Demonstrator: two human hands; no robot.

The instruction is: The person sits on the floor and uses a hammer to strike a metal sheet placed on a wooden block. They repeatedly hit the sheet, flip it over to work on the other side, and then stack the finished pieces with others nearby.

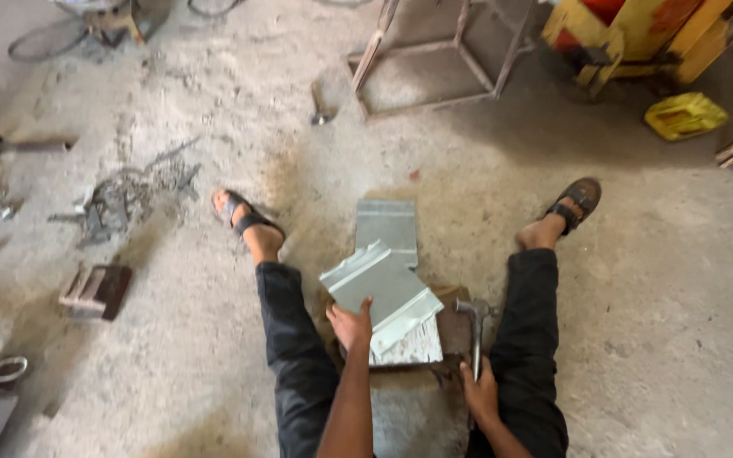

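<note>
1. Left hand (352, 325) lies flat, fingers spread on the near edge of the sheet (381, 293); forearm straight out.
2. Right hand (480, 393) is wrapped round the hammer (475, 326), whose head rests beside the sheet.
3. Sheet: bent grey metal, between the outstretched legs, on a block (454, 331).
4. Dusty concrete floor (655, 280), workshop clutter around.
5. Counted: two sandals, one hammer, one metal frame (443, 55), one yellow bag (685, 115).
</note>
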